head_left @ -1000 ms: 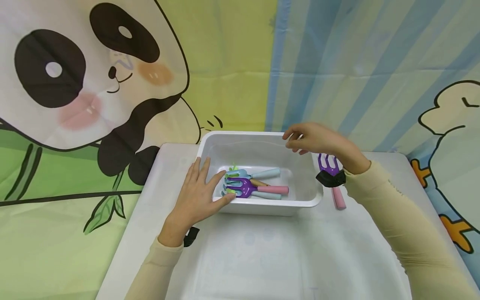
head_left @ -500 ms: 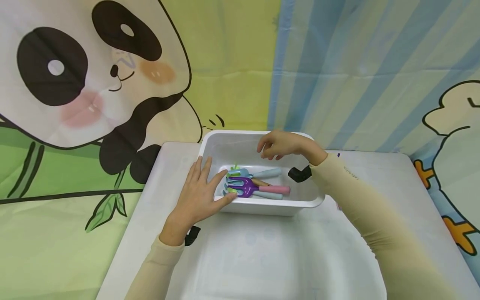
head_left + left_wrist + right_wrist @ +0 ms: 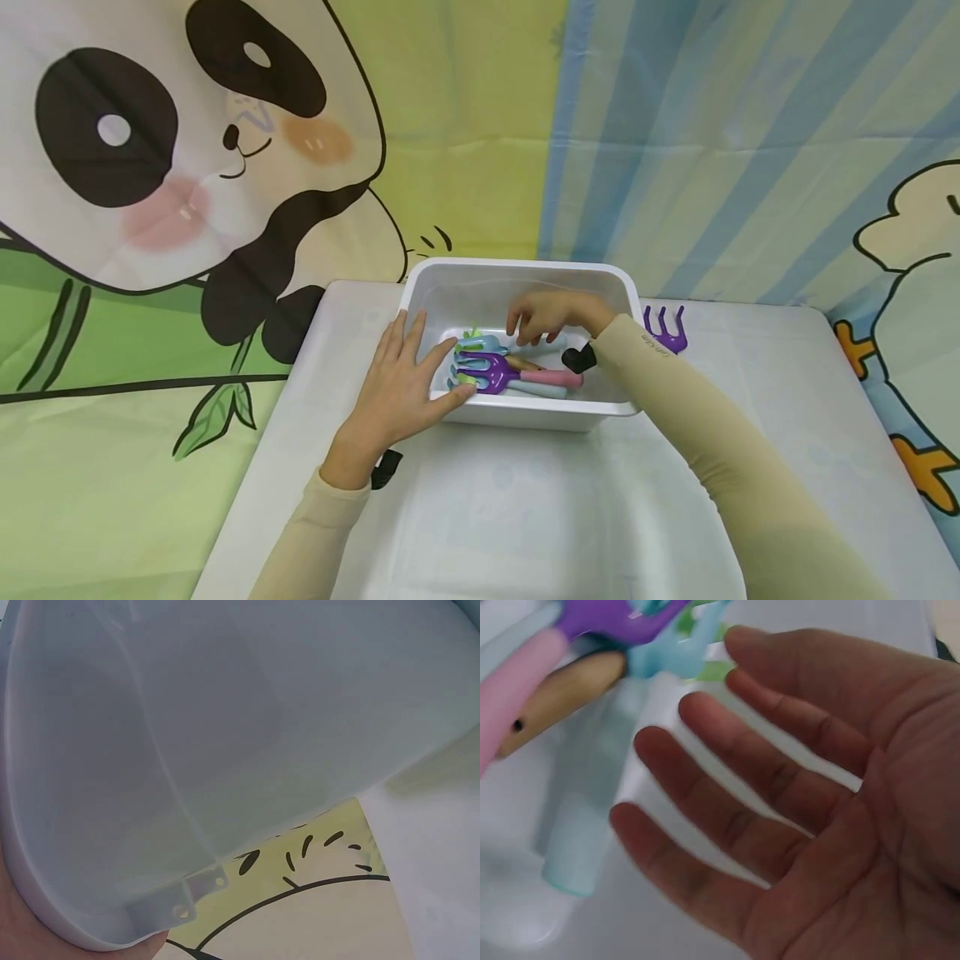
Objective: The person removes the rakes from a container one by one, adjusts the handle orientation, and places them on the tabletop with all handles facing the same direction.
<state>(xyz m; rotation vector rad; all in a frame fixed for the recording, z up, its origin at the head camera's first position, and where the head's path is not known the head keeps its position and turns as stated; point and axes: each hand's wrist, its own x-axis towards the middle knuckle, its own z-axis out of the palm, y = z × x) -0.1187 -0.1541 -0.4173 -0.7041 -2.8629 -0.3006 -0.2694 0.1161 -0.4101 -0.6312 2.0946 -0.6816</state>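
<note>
My left hand (image 3: 397,383) rests with spread fingers on the left side of a white plastic tub (image 3: 517,405), thumb along the front rim. In the left wrist view, part of that hand (image 3: 22,922) shows against the tub's outer wall (image 3: 225,712). Inside the tub lies a pile of small hand forks. On top is a purple one (image 3: 492,373) with a pink handle; light blue tools and a wooden handle (image 3: 574,694) lie around it. My right hand (image 3: 551,313) reaches down into the tub, fingers loosely bent, nothing held, beside a light blue handle (image 3: 592,802).
Another purple hand fork (image 3: 666,337) lies on the white table (image 3: 517,517) just right of the tub, its handle hidden behind my right sleeve (image 3: 697,417). Behind the table hangs a cloth (image 3: 465,125) printed with a panda and stripes.
My right hand has moved left from the tub's back right rim and down into it, toward the light blue handle. My left hand has stayed on the rim.
</note>
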